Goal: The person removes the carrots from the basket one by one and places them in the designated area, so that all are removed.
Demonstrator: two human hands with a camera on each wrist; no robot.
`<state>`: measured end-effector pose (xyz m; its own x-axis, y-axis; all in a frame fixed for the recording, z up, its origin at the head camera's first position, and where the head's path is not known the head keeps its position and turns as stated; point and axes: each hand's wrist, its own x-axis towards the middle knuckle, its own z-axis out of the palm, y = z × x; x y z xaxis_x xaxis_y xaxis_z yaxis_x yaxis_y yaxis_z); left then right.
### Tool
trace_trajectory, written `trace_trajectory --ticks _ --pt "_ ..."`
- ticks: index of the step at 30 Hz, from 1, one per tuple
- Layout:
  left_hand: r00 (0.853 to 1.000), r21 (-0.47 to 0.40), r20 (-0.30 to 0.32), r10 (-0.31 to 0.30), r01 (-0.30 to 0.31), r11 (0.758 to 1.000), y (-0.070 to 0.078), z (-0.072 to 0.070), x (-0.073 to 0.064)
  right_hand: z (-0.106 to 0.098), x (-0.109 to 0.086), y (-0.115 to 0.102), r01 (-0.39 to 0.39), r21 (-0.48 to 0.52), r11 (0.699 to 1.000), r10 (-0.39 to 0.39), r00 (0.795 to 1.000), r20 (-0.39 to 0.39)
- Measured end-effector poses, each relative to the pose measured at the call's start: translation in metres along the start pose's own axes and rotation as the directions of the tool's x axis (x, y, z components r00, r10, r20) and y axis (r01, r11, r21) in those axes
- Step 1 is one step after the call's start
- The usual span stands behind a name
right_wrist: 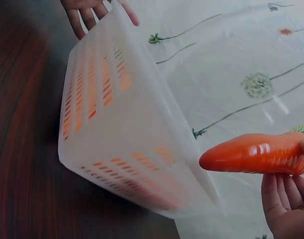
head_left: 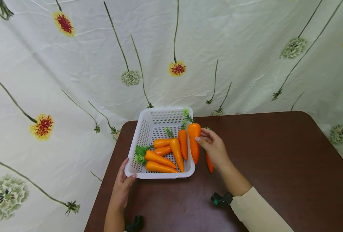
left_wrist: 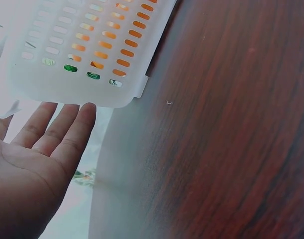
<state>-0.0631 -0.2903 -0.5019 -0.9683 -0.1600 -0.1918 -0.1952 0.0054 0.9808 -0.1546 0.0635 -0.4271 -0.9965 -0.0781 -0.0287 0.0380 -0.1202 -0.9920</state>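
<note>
At the lower right of the head view, nearest to the camera, is a pale sleeve [head_left: 258,211], and ahead of it a black wrist device [head_left: 222,199]. From there the right grip [head_left: 215,148] reaches to the middle of the frame. It pinches 1 carrot [head_left: 194,141] between thumb and fingers, over the right rim of the white basket [head_left: 159,176]. Whether this carrot goes in or out, I cannot tell. In my judgement, it should be lifted a little more, so that its pointed end does not catch the rim, and be turned lengthwise beside the others.

The left grip [head_left: 123,187] holds the lower-left corner of the basket; this steadying is useful and should stay light.

Inside lie 6 carrots [head_left: 177,154], mostly toward the lower right; the upper-left floor of the basket offers room. Another carrot [head_left: 209,163] lies partly hidden under the right grip, so the wrist should pass high.

The far edge of the bench [head_left: 261,151] is near the basket; wider room spreads to the right.
</note>
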Motion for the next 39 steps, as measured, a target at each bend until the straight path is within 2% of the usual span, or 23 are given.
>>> trace_trajectory --ticks 6,15,23,33,39 --pt "1.0 0.004 0.003 0.001 -0.001 1.0 0.0 0.0 0.0 -0.015 0.002 0.006 -0.039 -0.007 0.999 0.039 0.998 -0.045" --pt "1.0 -0.002 0.006 0.008 -0.008 1.0 0.0 -0.001 -0.001 -0.038 0.009 0.027 -0.105 0.019 0.994 0.107 0.988 -0.11" --pt "1.0 0.004 0.001 -0.001 0.001 1.0 0.001 -0.001 -0.001 -0.056 0.013 0.043 -0.158 -0.025 0.987 0.152 0.976 -0.155" --pt "1.0 0.003 0.007 0.023 -0.023 1.0 -0.001 -0.001 -0.002 -0.072 0.016 0.062 -0.231 -0.065 0.971 0.216 0.96 -0.18" --pt "1.0 -0.002 0.005 0.017 -0.017 1.0 -0.001 -0.001 -0.002 -0.078 0.016 0.07 -0.243 -0.109 0.964 0.222 0.96 -0.173"
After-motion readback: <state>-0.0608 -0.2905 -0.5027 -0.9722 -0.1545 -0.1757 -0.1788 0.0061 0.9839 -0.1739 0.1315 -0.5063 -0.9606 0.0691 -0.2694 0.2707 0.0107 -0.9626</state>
